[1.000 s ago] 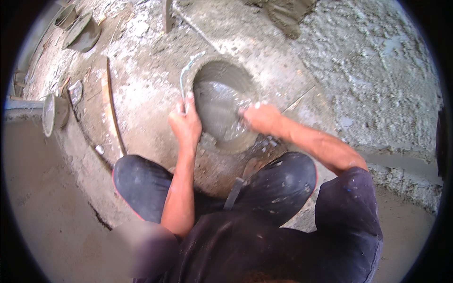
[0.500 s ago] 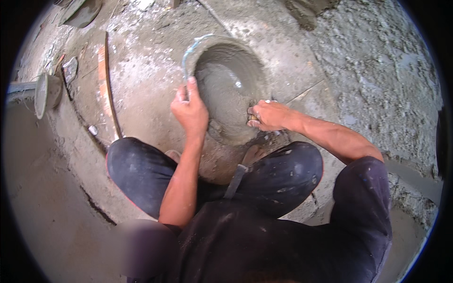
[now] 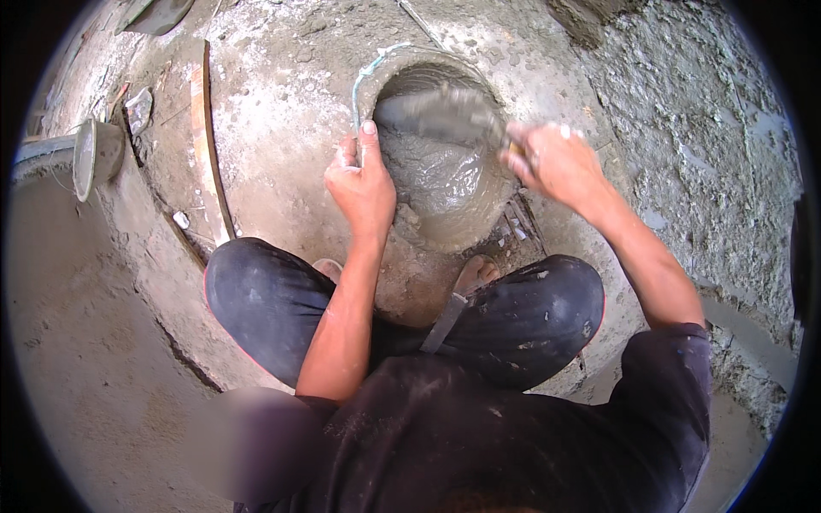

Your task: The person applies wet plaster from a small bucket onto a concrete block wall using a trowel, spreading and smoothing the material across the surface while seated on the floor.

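Between my knees and the far ground stands a round bucket point(image 3: 469, 232), its wall caked in grey cement. Wet mortar point(image 3: 440, 175) lies inside, shiny at its middle. My left hand point(image 3: 363, 181) grips the bucket's left rim, thumb on top, beside a pale blue cord-like handle point(image 3: 357, 90). At the right rim my right hand point(image 3: 554, 162) is closed round the handle of a trowel. The trowel's blade point(image 3: 445, 115), smeared by motion, reaches left across the far part of the bucket, over the mortar.
A thin wooden strip point(image 3: 203, 137) lies on the ground to the left. Farther left a small bucket point(image 3: 104, 154) lies tipped beside a ledge. Another container point(image 3: 158, 13) is at the far left. Rough wet mortar point(image 3: 693, 145) covers the ground at right.
My right hand has risen from the bucket's near right side to its right rim, and the trowel's blade has come into sight. My left hand still holds the rim.
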Demonstrator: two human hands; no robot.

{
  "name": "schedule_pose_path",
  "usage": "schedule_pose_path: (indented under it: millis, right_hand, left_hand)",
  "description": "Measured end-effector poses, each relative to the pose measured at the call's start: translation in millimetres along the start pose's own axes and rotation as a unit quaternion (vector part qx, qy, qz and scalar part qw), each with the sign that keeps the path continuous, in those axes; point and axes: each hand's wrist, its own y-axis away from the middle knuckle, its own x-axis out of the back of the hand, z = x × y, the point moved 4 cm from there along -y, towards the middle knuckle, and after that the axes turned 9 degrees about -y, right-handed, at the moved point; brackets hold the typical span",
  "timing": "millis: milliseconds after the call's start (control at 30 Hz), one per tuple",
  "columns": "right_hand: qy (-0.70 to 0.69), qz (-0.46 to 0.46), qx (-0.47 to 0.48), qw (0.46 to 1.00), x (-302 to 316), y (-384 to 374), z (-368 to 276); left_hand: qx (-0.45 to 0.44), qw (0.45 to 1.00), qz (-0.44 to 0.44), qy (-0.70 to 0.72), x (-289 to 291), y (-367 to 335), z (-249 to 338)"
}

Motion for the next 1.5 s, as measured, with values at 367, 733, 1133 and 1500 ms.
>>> schedule_pose_path:
  millis: [367, 733, 1133, 1500]
  right_hand:
    - [0.015, 0.084, 0.073, 0.994, -58.2, -10.0, 24.1]
    - [-0.152, -0.060, 0.093, 0.982, -112.3, 21.0, 40.0]
    - [-0.031, 0.124, 0.086, 0.988, -27.0, 59.3, 30.1]
    - [-0.366, 0.268, -0.202, 0.868, 57.8, 55.9, 282.6]
  left_hand:
    - [-0.003, 1.000, 0.001, 0.026, -4.4, 3.3, -5.1]
    - [0.002, 0.999, 0.019, 0.049, -12.2, -1.8, 0.1]
    - [0.082, 0.986, -0.001, 0.142, -11.4, -17.5, -14.0]
    - [0.118, 0.977, -0.067, 0.166, -38.0, -14.6, -4.2]
